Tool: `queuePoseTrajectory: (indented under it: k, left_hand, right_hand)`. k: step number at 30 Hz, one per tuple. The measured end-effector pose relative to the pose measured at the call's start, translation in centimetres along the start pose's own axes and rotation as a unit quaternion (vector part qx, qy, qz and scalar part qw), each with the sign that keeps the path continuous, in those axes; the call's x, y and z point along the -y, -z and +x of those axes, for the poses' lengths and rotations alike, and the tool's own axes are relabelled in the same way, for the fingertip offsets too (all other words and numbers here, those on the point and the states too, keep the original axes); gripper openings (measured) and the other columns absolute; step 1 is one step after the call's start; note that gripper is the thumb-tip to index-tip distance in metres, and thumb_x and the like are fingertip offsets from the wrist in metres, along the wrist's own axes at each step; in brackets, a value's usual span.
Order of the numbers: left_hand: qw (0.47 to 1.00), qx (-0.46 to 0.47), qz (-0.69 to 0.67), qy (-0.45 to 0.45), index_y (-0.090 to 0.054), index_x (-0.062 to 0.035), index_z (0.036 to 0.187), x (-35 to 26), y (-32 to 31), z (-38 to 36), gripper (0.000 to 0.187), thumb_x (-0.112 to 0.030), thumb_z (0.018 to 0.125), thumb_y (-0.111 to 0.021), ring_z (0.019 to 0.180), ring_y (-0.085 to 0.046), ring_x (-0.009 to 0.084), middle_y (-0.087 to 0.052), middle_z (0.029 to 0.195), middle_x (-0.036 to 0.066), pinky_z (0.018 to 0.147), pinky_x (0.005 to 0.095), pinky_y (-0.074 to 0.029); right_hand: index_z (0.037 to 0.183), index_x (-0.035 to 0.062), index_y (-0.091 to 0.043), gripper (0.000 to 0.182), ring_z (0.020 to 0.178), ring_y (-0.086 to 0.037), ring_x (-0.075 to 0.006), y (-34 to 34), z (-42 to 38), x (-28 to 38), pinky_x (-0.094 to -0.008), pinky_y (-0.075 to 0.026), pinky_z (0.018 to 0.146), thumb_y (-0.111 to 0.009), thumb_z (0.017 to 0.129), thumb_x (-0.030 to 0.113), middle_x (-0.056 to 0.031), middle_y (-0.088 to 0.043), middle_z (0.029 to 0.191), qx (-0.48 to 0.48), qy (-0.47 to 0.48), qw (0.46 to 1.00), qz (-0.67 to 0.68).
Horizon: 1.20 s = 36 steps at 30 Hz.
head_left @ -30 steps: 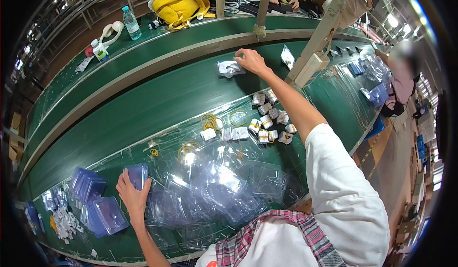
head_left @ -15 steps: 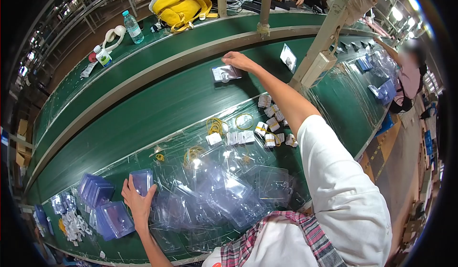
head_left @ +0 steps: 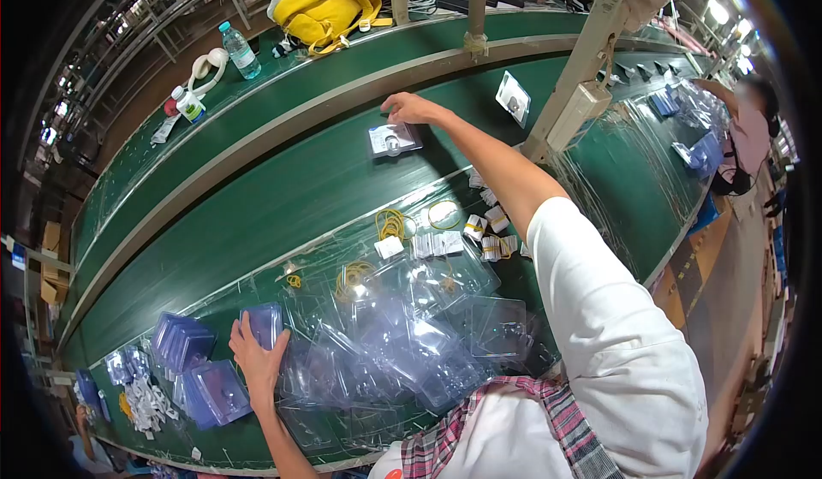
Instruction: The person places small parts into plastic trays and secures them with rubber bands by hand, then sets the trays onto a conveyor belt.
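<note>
My right hand (head_left: 409, 107) reaches far out over the green conveyor belt (head_left: 257, 196), fingers spread, just above and apart from a packed clear blister pack (head_left: 393, 140) that lies on the belt. My left hand (head_left: 257, 355) rests at the near left on a blue-tinted blister shell (head_left: 265, 323), fingers curled around its edge. A heap of empty clear blister shells (head_left: 411, 333) lies in front of me. Beyond the heap are yellow rubber bands (head_left: 390, 222) and small banded white bundles (head_left: 492, 231).
Stacks of blue-tinted shells (head_left: 184, 342) lie at the near left. A second packed blister (head_left: 512, 98) rides the belt by a post (head_left: 582, 68). A yellow bag (head_left: 321, 4) and water bottle (head_left: 238, 49) sit beyond. Another person (head_left: 749, 136) works at right.
My right hand has come off the packed blister, which has drifted left along the belt. My left hand stays on the blue-tinted shell.
</note>
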State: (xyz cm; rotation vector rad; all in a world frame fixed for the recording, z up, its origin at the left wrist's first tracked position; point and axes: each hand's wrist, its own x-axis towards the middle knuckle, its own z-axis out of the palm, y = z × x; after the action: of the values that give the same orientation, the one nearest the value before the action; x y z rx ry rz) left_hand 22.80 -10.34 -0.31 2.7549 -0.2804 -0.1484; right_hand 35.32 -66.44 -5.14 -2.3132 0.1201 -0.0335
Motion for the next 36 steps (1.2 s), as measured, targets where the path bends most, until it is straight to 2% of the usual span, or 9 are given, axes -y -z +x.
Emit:
queuePoseTrajectory:
  k: [7, 8, 9, 13, 16, 20, 26, 30, 36]
  left_hand:
    - [0.963, -0.125, -0.227, 0.073, -0.051, -0.0019, 0.133, 1.8, 2.2, 1.2, 0.067, -0.032, 0.078, -0.073, 0.121, -0.045, 0.0346, -0.050, 0.130, 0.022, 0.104, 0.0403, -0.034]
    - [0.967, -0.153, -0.198, 0.052, -0.050, -0.0022, 0.133, 2.1, 2.4, 1.1, 0.068, -0.034, 0.077, -0.073, 0.123, -0.043, 0.0341, -0.048, 0.131, 0.021, 0.105, 0.0406, -0.032]
    - [0.973, -0.154, -0.169, 0.046, -0.048, -0.0019, 0.134, 2.1, 2.8, 0.9, 0.070, -0.033, 0.077, -0.074, 0.126, -0.040, 0.0347, -0.047, 0.133, 0.022, 0.106, 0.0406, -0.031]
    - [0.991, -0.079, -0.086, 0.069, -0.045, -0.0058, 0.137, 2.5, 2.6, -0.1, 0.075, -0.040, 0.077, -0.072, 0.128, -0.036, 0.0377, -0.041, 0.138, 0.023, 0.107, 0.0471, -0.028]
    - [0.994, -0.060, -0.054, 0.068, -0.044, -0.0082, 0.138, 4.0, 0.9, -0.2, 0.078, -0.047, 0.076, -0.071, 0.130, -0.034, 0.0388, -0.038, 0.140, 0.023, 0.107, 0.0510, -0.026]
    - [0.995, -0.063, -0.028, 0.070, -0.037, -0.0066, 0.142, 2.7, 1.1, -0.5, 0.089, -0.054, 0.074, -0.071, 0.133, -0.030, 0.0427, -0.032, 0.144, 0.027, 0.108, 0.0531, -0.025]
    - [0.997, -0.018, 0.033, 0.074, -0.031, -0.0068, 0.145, 1.3, 1.6, -0.5, 0.102, -0.060, 0.069, -0.072, 0.133, -0.027, 0.0469, -0.025, 0.146, 0.031, 0.106, 0.0579, -0.025]
    - [0.994, 0.020, -0.017, 0.107, -0.035, -0.0104, 0.144, 1.9, 2.5, 0.2, 0.096, -0.056, 0.069, -0.073, 0.132, -0.029, 0.0485, -0.027, 0.146, 0.030, 0.104, 0.0594, -0.026]
    - [0.984, -0.045, -0.125, 0.117, -0.043, -0.0084, 0.140, 4.3, 3.2, 1.2, 0.081, -0.048, 0.075, -0.070, 0.128, -0.038, 0.0425, -0.037, 0.141, 0.025, 0.106, 0.0550, -0.028]
  right_hand:
    - [0.117, 0.0067, -0.063, 0.043, 0.098, -0.064, -0.0218, -1.4, -0.2, 1.5, -0.0354, -0.052, 0.086, -0.071, 0.076, 0.016, -0.0147, -0.068, 0.104, -0.081, 0.027, 0.995, -0.056]
    - [0.116, 0.0065, -0.064, 0.041, 0.096, -0.064, -0.0214, -1.4, -0.3, 1.6, -0.0351, -0.051, 0.086, -0.070, 0.077, 0.016, -0.0135, -0.067, 0.103, -0.087, 0.019, 0.995, -0.054]
    - [0.113, 0.0067, -0.066, 0.040, 0.094, -0.066, -0.0279, -1.4, -0.2, 1.0, -0.0380, -0.052, 0.088, -0.071, 0.075, 0.020, -0.0157, -0.069, 0.100, -0.112, 0.044, 0.991, -0.059]
    - [0.112, 0.0052, -0.066, 0.032, 0.092, -0.066, -0.0246, -1.2, -1.6, 2.1, -0.0339, -0.050, 0.085, -0.066, 0.082, 0.018, -0.0130, -0.069, 0.098, -0.131, 0.042, 0.988, -0.064]
    - [0.112, 0.0046, -0.066, 0.028, 0.091, -0.065, -0.0205, -1.4, -4.2, 6.1, -0.0313, -0.050, 0.083, -0.062, 0.086, 0.015, -0.0119, -0.069, 0.098, -0.103, 0.097, 0.990, 0.012]
    - [0.107, 0.0010, -0.066, 0.022, 0.090, -0.064, -0.0156, -3.7, -11.1, 14.9, -0.0312, -0.050, 0.079, -0.059, 0.090, 0.014, -0.0097, -0.069, 0.097, 0.041, 0.141, 0.985, 0.093]
    - [0.105, 0.0045, -0.068, 0.020, 0.086, -0.064, -0.0203, -6.9, -16.8, 22.5, -0.0343, -0.051, 0.079, -0.060, 0.091, 0.017, -0.0097, -0.067, 0.093, 0.142, 0.179, 0.973, 0.019]
    - [0.108, 0.0043, -0.066, 0.020, 0.085, -0.060, -0.0190, -7.6, -16.9, 23.6, -0.0357, -0.052, 0.081, -0.058, 0.093, 0.015, -0.0090, -0.064, 0.096, 0.142, 0.192, 0.970, 0.037]
    - [0.106, 0.0034, -0.067, 0.020, 0.087, -0.063, -0.0223, -7.4, -17.9, 24.3, -0.0359, -0.051, 0.080, -0.060, 0.091, 0.014, -0.0110, -0.066, 0.093, 0.107, 0.194, 0.974, 0.043]
